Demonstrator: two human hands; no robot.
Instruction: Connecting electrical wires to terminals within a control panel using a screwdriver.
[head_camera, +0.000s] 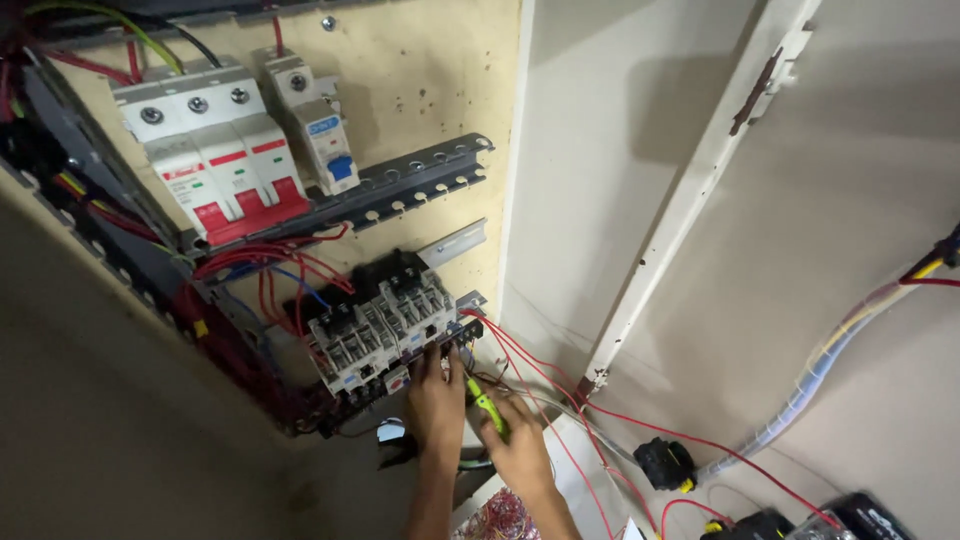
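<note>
A pale wooden backboard (440, 70), speckled with dark spots, fills the upper left, and a cream cabinet door (800, 250) stands open on the right with a rusty latch on its edge. Across the board runs a grey slotted metal rail (420, 180) set at a slant. On it sits a white three-pole breaker with red lower faces (215, 150), each pole bearing a small red strip label, and just beside it a narrower white breaker with a blue toggle (320, 130) and a small blue square label.

Below the rail hang two grey-and-black contactor blocks (375, 320), side by side, with loops of red wire (270, 265) running into them from the left and thin red leads trailing right toward black connectors at the bottom.

The left hand (437, 395) presses its fingertips on the lower edge of the contactors. The right hand (515, 440), just beside it, is closed round a slim green-and-yellow screwdriver (487, 405) whose tip points up at the terminals.
</note>
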